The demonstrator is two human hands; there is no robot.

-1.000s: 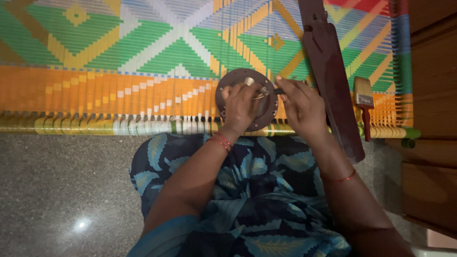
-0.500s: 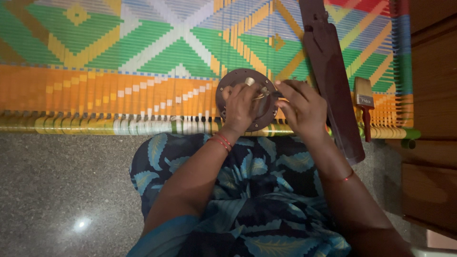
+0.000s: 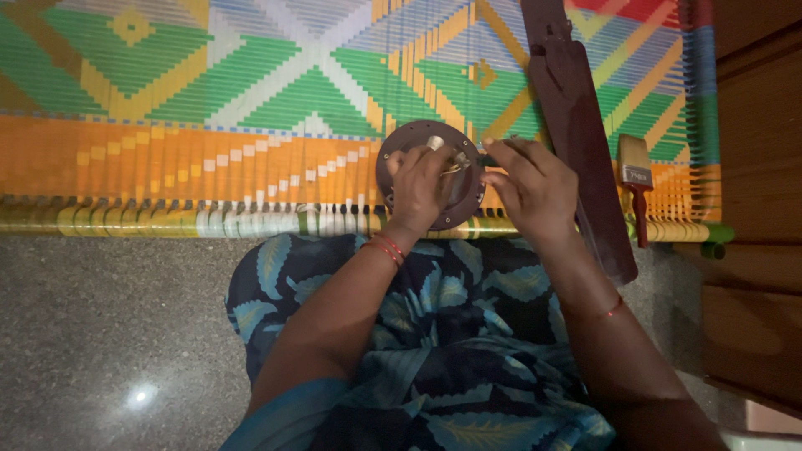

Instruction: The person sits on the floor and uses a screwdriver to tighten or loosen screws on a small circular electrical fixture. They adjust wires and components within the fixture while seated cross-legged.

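The person sat on the grey stone floor (image 3: 100, 334) in front of a cot with a woven surface (image 3: 209, 100) of green, yellow, orange and white bands. A round dark metal disc (image 3: 393, 163) lay on the orange part of the weave, near the front rail (image 3: 167, 221) of the cot. The left hand (image 3: 418, 188) rested on top of the disc, its fingers bent and closed around a small silver-coloured part (image 3: 436, 144) near the middle of the disc. The right hand (image 3: 530, 188) was just beside it, at the right edge of the disc, with the fingers curled and the fingertips pinching something thin; what exactly it gripped could not be told. Both hands almost touched each other over the disc. A long dark brown wooden blade (image 3: 576, 125) lay on the weave, slanting, just to the right of the right hand. Further right a paintbrush (image 3: 637, 179) with a red handle lay on the weave, near a wooden panel (image 3: 760, 209).
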